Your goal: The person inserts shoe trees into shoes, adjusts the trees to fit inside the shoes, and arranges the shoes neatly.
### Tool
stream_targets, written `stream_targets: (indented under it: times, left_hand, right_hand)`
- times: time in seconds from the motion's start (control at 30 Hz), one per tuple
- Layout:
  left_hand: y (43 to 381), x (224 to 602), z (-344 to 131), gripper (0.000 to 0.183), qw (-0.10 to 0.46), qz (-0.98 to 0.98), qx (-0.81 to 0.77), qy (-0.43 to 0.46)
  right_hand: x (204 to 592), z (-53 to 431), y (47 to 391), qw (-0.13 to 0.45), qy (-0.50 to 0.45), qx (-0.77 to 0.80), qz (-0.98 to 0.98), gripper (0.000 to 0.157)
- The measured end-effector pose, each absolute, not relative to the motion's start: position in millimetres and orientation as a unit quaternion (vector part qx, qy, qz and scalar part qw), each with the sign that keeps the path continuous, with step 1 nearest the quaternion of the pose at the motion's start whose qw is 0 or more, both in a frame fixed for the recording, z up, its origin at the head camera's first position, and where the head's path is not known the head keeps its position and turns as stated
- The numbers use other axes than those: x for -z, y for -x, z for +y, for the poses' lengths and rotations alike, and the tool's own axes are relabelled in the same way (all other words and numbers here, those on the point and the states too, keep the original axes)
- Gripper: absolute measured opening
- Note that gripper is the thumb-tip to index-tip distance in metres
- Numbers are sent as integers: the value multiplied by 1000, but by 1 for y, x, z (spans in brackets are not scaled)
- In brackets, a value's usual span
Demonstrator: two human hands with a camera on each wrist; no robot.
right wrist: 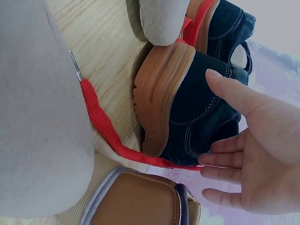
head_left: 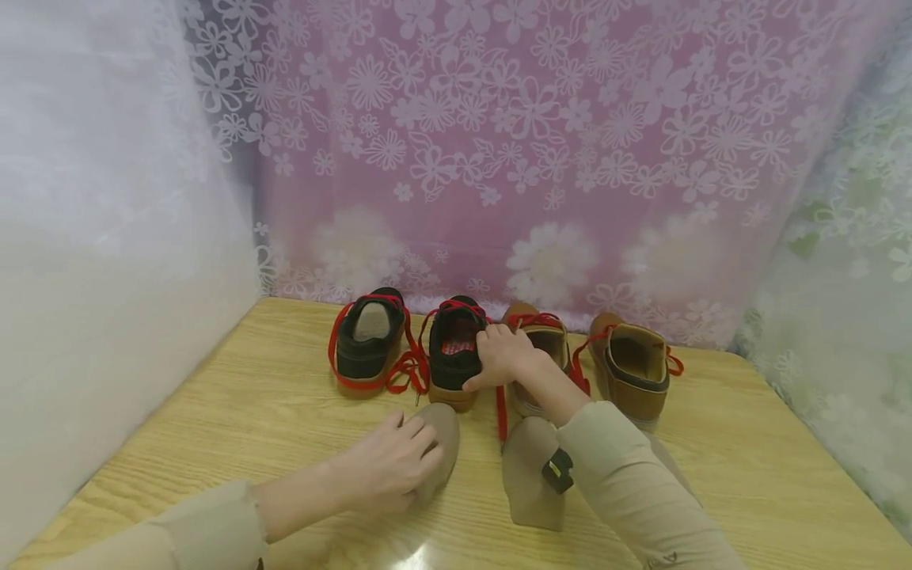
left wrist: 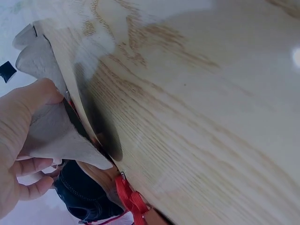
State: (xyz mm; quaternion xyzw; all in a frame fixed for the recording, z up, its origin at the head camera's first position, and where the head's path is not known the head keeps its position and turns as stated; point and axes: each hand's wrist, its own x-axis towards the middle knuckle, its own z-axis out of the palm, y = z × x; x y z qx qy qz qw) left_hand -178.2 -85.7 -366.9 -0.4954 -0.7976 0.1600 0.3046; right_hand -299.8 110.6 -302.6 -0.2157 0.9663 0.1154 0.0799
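Note:
My left hand [head_left: 399, 463] pinches a grey-beige insole [left wrist: 51, 133] near the table's middle, thumb on one face and fingers on the other. The insole's rounded end tilts up, close to the heel of a black shoe [head_left: 454, 372] with red laces. At that shoe's right side is my right hand [head_left: 502, 356]. In the right wrist view its thumb lies over the shoe's heel [right wrist: 192, 93], and its extended fingers reach along the collar; firm contact cannot be told. A patterned red patch shows inside the shoe.
Another black shoe [head_left: 366, 356] on the left has a pale insole inside. Two brown shoes [head_left: 644, 400] with red laces stand to the right. A loose insole [head_left: 530, 483] lies in front, another partly behind my right sleeve. A red lace [right wrist: 105, 124] trails between shoes. Curtains surround the table.

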Motion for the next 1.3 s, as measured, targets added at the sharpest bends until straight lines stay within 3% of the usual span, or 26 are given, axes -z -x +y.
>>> stream_targets:
  times: [0.43,0.73,1.07,1.3]
  left_hand:
    - [181,363,-94,33,319,-790,-131,508]
    - [183,347,-101,55,348,-778,-145,503]
    - [188,327,-106,49,412,-749,-124,504]
    - [193,319,-112,47,417,-751,-112,499]
  right_hand:
    - [303,113,300,71,219,-104,968,87]
    - [303,114,302,77,220,-94,968,88]
    - [303,116,305,77,225,-89,967,85]
    - [302,118,306,76,232,-79,966,80]
